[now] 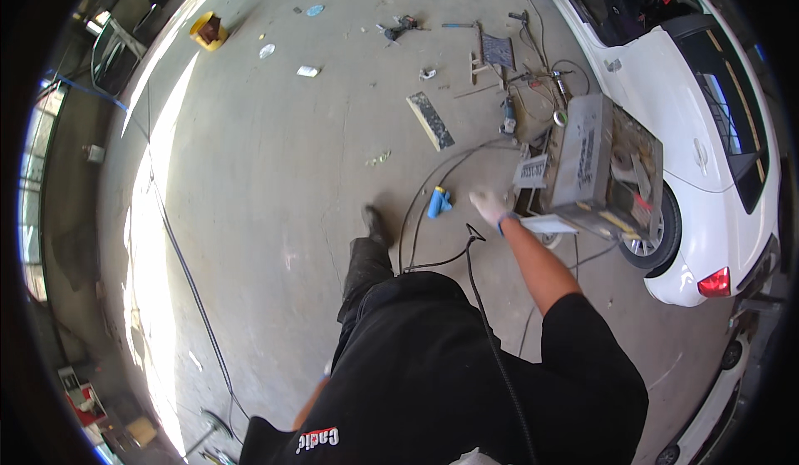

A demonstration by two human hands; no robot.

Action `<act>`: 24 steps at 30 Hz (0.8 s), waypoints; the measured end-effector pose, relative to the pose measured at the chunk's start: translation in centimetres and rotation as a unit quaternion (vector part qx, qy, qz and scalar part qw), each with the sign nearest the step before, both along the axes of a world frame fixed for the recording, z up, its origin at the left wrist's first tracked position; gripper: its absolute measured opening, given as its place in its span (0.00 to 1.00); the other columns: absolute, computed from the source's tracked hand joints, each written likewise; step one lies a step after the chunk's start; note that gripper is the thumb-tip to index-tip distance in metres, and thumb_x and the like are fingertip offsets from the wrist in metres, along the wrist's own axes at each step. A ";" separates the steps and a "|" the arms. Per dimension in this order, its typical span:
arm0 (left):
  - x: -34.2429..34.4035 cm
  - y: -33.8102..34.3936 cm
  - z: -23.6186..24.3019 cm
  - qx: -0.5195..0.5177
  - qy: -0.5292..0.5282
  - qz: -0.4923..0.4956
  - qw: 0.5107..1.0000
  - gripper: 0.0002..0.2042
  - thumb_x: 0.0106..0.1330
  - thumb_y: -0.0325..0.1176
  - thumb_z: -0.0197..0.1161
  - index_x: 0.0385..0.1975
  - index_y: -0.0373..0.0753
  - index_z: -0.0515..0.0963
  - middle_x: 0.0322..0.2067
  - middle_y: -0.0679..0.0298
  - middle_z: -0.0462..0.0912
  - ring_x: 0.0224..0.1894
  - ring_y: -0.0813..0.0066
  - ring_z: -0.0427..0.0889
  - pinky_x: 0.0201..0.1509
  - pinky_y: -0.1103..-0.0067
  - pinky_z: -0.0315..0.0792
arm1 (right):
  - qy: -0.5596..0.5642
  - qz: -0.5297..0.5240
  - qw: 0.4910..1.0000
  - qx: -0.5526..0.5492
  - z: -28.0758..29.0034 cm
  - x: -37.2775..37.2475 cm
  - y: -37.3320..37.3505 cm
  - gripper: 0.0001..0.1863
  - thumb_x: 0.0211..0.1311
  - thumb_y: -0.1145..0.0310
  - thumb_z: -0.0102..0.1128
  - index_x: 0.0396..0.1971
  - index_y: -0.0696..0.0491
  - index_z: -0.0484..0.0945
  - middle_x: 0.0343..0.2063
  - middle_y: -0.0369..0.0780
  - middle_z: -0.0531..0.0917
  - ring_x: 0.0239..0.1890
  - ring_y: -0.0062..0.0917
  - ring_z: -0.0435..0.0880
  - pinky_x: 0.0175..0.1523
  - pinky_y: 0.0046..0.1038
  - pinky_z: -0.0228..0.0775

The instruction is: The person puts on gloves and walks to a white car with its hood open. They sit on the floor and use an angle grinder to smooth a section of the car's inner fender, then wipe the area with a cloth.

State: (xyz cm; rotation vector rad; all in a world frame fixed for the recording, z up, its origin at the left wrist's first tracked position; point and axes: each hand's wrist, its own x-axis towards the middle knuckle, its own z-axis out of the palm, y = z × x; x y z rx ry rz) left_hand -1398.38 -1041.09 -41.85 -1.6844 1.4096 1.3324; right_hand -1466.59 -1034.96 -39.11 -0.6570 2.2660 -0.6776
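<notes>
Cable (402, 240) looping near the boot (376, 225) could snag a step. The right hand (491, 206) appears empty, fingers extended beside the cart (583, 161); the left hand's (326, 370) grip I cannot tell.

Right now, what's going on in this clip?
A person in a black T-shirt stands beside a grey metal box-shaped machine, with a white car beyond it. The gloved right hand is close by the machine; whether it touches is unclear. The left hand is mostly hidden by the body. A blue object lies on the floor.
</notes>
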 end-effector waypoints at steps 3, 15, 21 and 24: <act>-3.7 -5.5 0.2 0.055 -0.054 0.001 0.997 0.12 0.66 0.35 0.60 0.40 0.33 0.80 0.33 0.61 0.84 0.35 0.77 0.79 0.41 0.78 0.74 | -0.011 -0.016 0.992 -0.125 5.3 -8.2 -14.2 0.19 0.65 0.54 0.51 0.33 0.56 0.79 0.29 0.47 0.82 0.34 0.36 0.81 0.41 0.37 0.71; -57.3 -70.9 4.6 -0.242 0.213 -0.117 0.939 0.11 0.66 0.35 0.60 0.39 0.34 0.80 0.31 0.63 0.83 0.32 0.78 0.79 0.38 0.78 0.74 | 0.112 0.206 0.945 0.228 -13.7 -10.2 -3.9 0.11 0.55 0.64 0.55 0.26 0.52 0.85 0.30 0.49 0.85 0.37 0.44 0.85 0.41 0.45 0.76; -84.3 -82.1 9.6 -0.245 0.323 -0.116 0.907 0.10 0.67 0.36 0.60 0.38 0.35 0.79 0.30 0.65 0.82 0.31 0.78 0.78 0.37 0.79 0.74 | -0.270 -0.256 0.911 0.177 -8.6 -9.9 -4.8 0.16 0.65 0.66 0.48 0.48 0.58 0.76 0.45 0.46 0.82 0.48 0.37 0.82 0.54 0.38 0.72; -90.2 -80.6 7.4 -0.187 0.278 -0.193 0.922 0.10 0.66 0.36 0.60 0.39 0.36 0.79 0.30 0.64 0.82 0.32 0.78 0.79 0.37 0.79 0.74 | -0.182 -0.374 0.902 -0.119 -6.4 -19.0 -11.8 0.21 0.70 0.67 0.45 0.59 0.60 0.71 0.53 0.45 0.80 0.54 0.34 0.80 0.60 0.34 0.70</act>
